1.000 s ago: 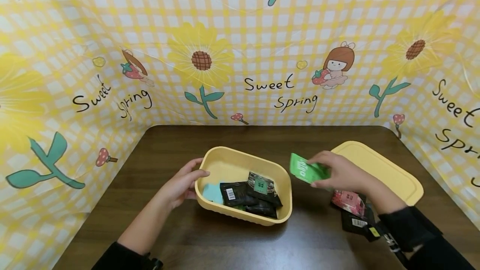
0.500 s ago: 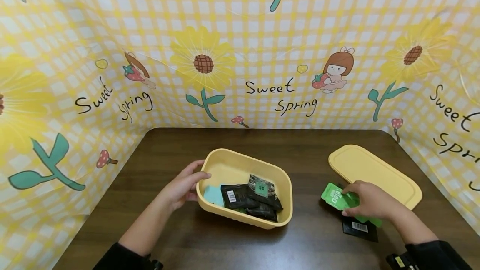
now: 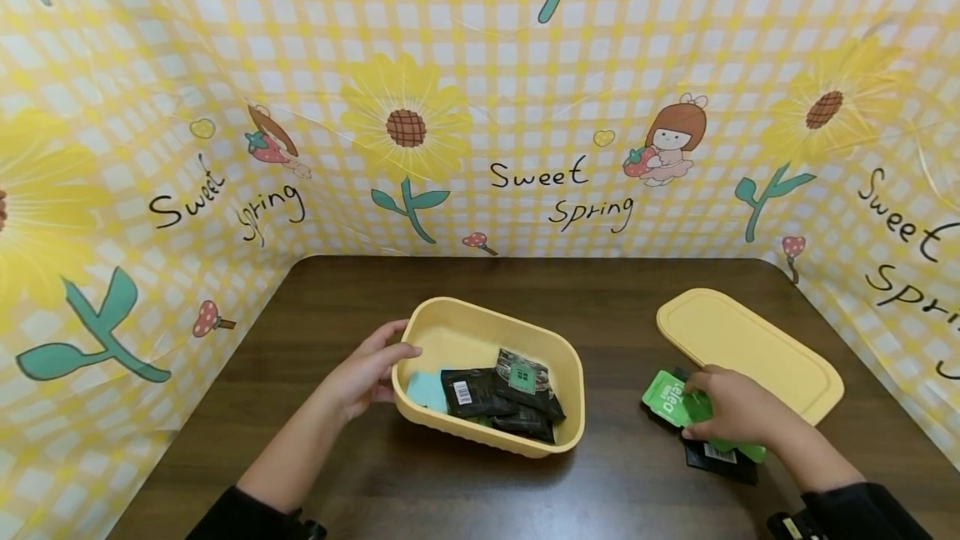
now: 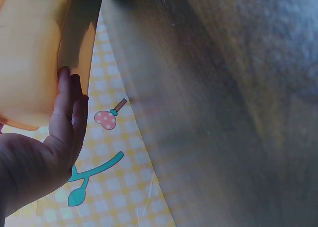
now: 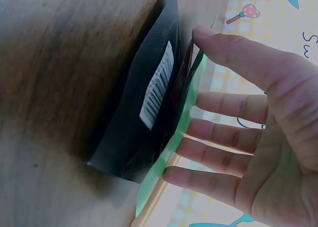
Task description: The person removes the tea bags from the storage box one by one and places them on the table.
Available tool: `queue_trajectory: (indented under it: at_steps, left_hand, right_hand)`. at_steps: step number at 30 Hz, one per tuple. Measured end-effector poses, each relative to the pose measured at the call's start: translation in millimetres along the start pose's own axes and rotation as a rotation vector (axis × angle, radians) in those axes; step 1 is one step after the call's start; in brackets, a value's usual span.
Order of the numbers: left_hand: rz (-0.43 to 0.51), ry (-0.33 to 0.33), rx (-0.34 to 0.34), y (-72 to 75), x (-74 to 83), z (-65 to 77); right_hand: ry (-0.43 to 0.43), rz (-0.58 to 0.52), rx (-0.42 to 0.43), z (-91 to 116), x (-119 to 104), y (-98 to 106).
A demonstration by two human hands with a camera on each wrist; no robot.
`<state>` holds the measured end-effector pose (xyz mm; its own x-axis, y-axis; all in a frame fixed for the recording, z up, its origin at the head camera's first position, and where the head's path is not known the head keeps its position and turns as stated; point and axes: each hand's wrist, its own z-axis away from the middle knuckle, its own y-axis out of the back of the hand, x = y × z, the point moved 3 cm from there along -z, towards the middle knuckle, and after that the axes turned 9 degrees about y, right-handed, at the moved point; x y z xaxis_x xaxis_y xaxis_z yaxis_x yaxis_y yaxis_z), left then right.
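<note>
My left hand (image 3: pixel 367 373) grips the left end of a yellow plastic box (image 3: pixel 487 319), thumb over the rim and fingers against the outer wall. Inside the box lie several black packets (image 3: pixel 474 394), one with a green label, and a light blue piece (image 3: pixel 427 390). To the right, my right hand (image 3: pixel 723 407) rests at a green packet (image 3: pixel 666 397) that lies over a small pile. In the right wrist view its fairly straight fingertips (image 5: pixel 186 147) touch the green packet, the thumb at its edge. Beneath is a black packet (image 5: pixel 131 113) with a white barcode label.
A yellow lid (image 3: pixel 757 348) lies flat on the dark wooden table (image 3: pixel 360 473) behind the right hand. Yellow checked cloth (image 3: pixel 525 107) with printed flowers stands round the table's back and sides.
My right hand has carried the green packet rightward and down onto the pile, covering the red packet there. During the last half second it has hardly moved. The left hand stays on the box.
</note>
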<state>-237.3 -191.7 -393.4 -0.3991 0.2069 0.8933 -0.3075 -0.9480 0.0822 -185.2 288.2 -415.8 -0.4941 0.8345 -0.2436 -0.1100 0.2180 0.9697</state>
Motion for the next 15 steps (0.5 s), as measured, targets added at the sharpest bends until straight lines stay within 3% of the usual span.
queue_trajectory:
  at_steps: [7,15]
  left_hand:
    - [-0.002,-0.006,-0.006,-1.1,0.5,1.3]
    - [-0.007,-0.004,-0.006,-3.3,0.1,1.3]
  right_hand:
    - [0.073,-0.001,0.031,-16,-19,22]
    - [0.285,-0.118,0.141,-65,-79,38]
